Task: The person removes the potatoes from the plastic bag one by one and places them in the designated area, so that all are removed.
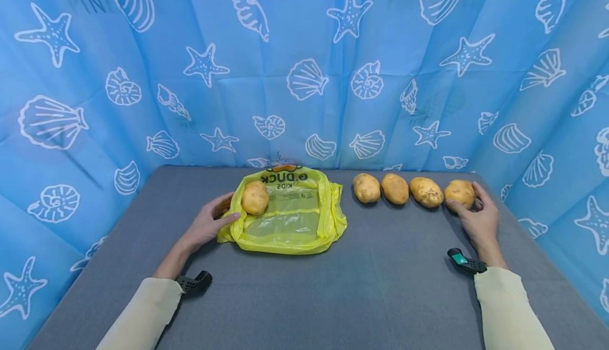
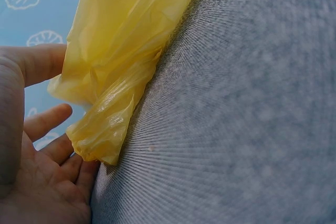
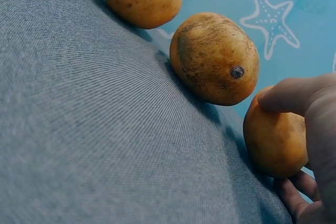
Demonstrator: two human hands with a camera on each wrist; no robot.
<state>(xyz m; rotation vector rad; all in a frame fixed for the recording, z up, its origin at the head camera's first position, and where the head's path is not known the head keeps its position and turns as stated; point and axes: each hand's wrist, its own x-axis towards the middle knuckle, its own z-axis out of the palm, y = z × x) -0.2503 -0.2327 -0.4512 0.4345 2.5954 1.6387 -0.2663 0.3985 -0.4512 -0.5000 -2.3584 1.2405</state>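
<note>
In the head view, a yellow translucent plastic bag (image 1: 295,247) lies with its mouth spread wide, and one potato (image 1: 255,198) sits inside its left end. My left hand (image 1: 209,220) is at the bag's left edge, with the thumb over the rim. Seen from the left wrist, the thumb meets the plastic (image 2: 121,45), its tip hidden, and the other fingers stay loosely extended beside it. At the far right my right hand (image 1: 480,218) holds the end potato (image 1: 460,192) of a row, thumb on its left side and fingers round its right side.
Three more potatoes stand in the row, among them a left one (image 1: 366,188), a middle one (image 1: 395,189) and a dark-marked one (image 1: 426,192) beside the held potato. A grey cloth covers the table (image 1: 333,302). Behind hangs a blue shell-patterned curtain (image 1: 304,112).
</note>
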